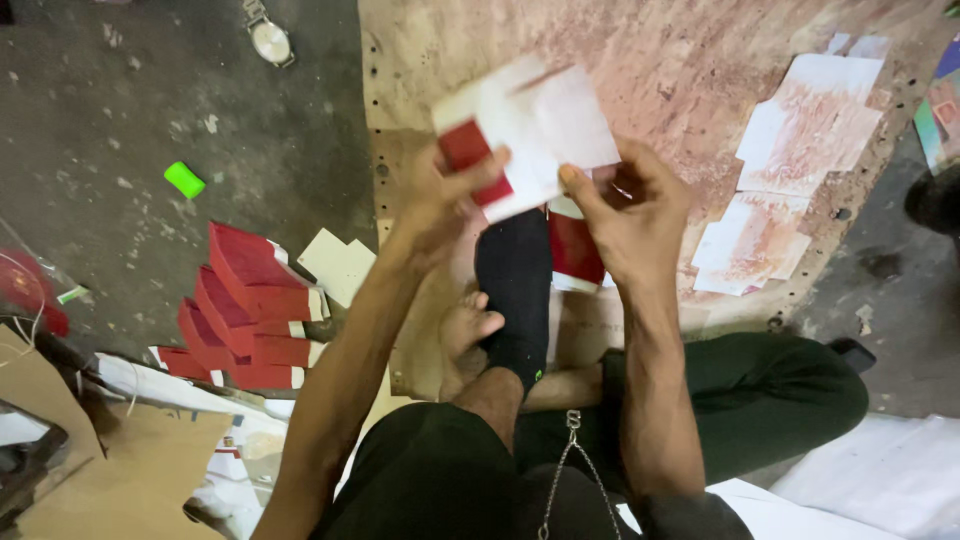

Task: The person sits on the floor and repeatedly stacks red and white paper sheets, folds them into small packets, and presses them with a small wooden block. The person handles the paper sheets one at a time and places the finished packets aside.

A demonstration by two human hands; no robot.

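Observation:
Both my hands hold up a white paper sheet [540, 125] wrapped around a red box [470, 150], above a stained wooden board [680, 60]. My left hand [445, 195] grips the left side, thumb over the red box. At the sheet's lower right edge my right hand [630, 215] pinches it between its fingers. Under my hands lies another red and white piece [573, 250], beside my black-socked foot [513, 290] and my bare foot [468, 335].
A stack of red boxes [245, 310] lies on the dark floor at the left, with a white card [338, 265] beside it. Stained white paper sheets [790, 170] lie on the board's right side. A wristwatch [268, 38] and a green object [184, 180] lie on the floor.

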